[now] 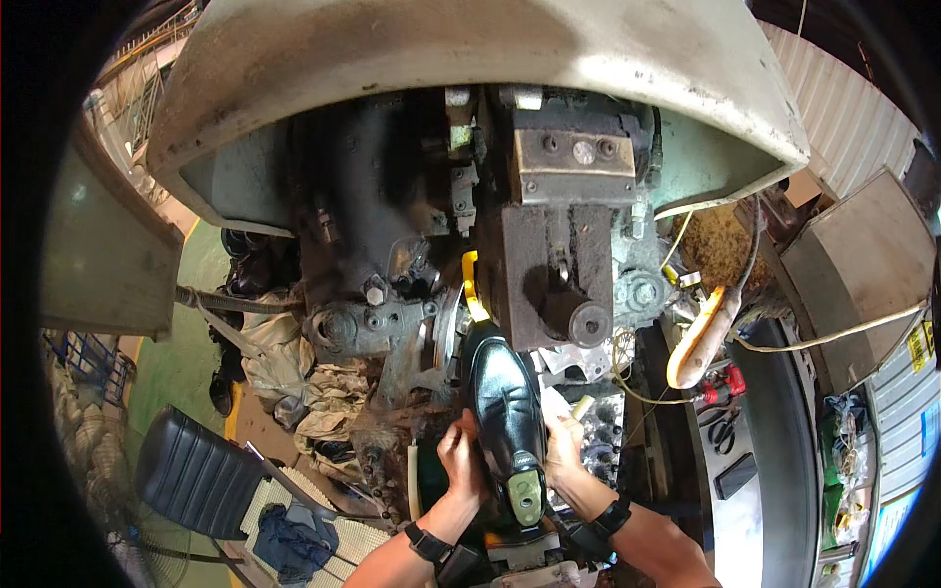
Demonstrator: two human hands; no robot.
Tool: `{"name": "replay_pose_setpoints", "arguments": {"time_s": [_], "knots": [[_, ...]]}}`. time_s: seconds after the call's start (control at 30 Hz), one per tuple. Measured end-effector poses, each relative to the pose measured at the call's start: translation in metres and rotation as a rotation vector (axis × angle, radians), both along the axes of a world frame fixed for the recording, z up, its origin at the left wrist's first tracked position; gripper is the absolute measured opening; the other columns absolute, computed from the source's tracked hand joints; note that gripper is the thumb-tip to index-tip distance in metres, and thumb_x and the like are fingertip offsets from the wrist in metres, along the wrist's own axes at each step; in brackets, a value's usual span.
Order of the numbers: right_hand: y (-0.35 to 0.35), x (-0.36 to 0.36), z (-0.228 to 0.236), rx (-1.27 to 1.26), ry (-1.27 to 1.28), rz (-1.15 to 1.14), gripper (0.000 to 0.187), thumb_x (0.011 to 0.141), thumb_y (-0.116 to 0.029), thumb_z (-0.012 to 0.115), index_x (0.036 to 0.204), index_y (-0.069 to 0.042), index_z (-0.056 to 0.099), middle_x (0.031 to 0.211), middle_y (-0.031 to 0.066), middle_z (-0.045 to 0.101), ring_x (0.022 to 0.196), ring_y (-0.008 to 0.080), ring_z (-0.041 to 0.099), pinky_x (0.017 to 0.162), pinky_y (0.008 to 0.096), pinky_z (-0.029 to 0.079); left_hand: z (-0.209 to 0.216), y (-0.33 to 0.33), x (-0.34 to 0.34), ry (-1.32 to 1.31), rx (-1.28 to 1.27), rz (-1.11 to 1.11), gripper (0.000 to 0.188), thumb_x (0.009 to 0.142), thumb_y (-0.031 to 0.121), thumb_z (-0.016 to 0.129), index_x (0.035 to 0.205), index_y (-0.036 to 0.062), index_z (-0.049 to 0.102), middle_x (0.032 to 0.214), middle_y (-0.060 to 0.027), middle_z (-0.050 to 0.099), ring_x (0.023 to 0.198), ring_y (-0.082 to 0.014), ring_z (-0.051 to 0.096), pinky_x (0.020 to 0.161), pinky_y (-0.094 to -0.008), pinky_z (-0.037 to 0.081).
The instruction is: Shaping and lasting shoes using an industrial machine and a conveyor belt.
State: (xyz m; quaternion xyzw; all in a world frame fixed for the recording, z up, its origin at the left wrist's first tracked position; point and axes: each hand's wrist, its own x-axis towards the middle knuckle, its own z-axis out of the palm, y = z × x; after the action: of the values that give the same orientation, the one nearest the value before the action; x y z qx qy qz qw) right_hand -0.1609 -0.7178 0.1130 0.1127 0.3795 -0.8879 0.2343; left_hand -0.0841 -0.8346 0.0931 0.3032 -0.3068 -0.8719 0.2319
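Note:
A glossy black leather shoe (502, 392) points away from me under the machine head, its toe at the machine's front. A pale greenish last (526, 497) with a round hole fills its heel opening. My left hand (461, 456) is closed against the shoe's left side, fingers partly hidden. My right hand (564, 449) grips its right side near the heel, fingertips hidden behind the shoe. Beyond the toe stands a yellow curved piece (472, 284). The dark machine block (559, 265) hangs just above and right of the toe. Both wrists wear dark bands.
A large beige machine hood (470, 49) arches over the work. Rumpled cloth (314, 392) lies at left near a black chair (191, 470). A worn wooden-looking handle (704, 338) hangs at right by a cord, above a side ledge with scissors (723, 431) and a dark flat object (735, 476).

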Motion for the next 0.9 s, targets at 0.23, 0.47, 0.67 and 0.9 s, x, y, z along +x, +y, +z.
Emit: {"name": "replay_pose_setpoints", "arguments": {"time_s": [0.23, 0.47, 0.67, 0.9], "knots": [[0.059, -0.014, 0.006, 0.168, 0.037, 0.131, 0.024, 0.100, -0.012, 0.066, 0.122, -0.006, 0.058, 0.108, 0.0127, 0.071, 0.089, 0.0216, 0.072, 0.084, 0.0363, 0.060, 0.012, -0.033, 0.034, -0.107, -0.211, -0.249, 0.031, 0.106, 0.027, 0.059, 0.122, 0.0002, 0.064, 0.110, -0.0110, 0.071, 0.100, -0.0228, 0.068, 0.089, -0.0375, 0.056], [0.213, 0.005, -0.008, 0.491, 0.038, 0.043, 0.022, 0.103, -0.016, 0.059, 0.121, -0.004, 0.055, 0.105, 0.0183, 0.072, 0.085, 0.0263, 0.074, 0.082, 0.0395, 0.062, -0.019, -0.087, 0.171, -0.399, -0.155, 0.027, 0.026, 0.100, 0.026, 0.064, 0.114, 0.0037, 0.063, 0.095, -0.0108, 0.071, 0.092, -0.0258, 0.070, 0.087, -0.0398, 0.057], [0.342, 0.093, -0.092, 0.436, -0.245, -0.185, 0.027, 0.099, -0.017, 0.065, 0.121, -0.005, 0.056, 0.104, 0.0191, 0.069, 0.084, 0.0314, 0.072, 0.075, 0.0461, 0.060, -0.014, -0.073, 0.227, -0.438, -0.120, 0.091, 0.021, 0.100, 0.025, 0.065, 0.109, 0.0052, 0.064, 0.091, -0.0085, 0.069, 0.085, -0.0224, 0.068, 0.079, -0.0370, 0.056], [0.407, 0.205, -0.097, 0.498, -0.358, -0.352, 0.023, 0.103, -0.012, 0.058, 0.125, -0.004, 0.057, 0.106, 0.0222, 0.071, 0.087, 0.0333, 0.073, 0.078, 0.0486, 0.061, 0.065, -0.011, 0.148, -0.124, -0.414, -0.065, 0.019, 0.103, 0.017, 0.060, 0.107, -0.0007, 0.065, 0.086, -0.0111, 0.071, 0.077, -0.0205, 0.069, 0.075, -0.0339, 0.057]]}}
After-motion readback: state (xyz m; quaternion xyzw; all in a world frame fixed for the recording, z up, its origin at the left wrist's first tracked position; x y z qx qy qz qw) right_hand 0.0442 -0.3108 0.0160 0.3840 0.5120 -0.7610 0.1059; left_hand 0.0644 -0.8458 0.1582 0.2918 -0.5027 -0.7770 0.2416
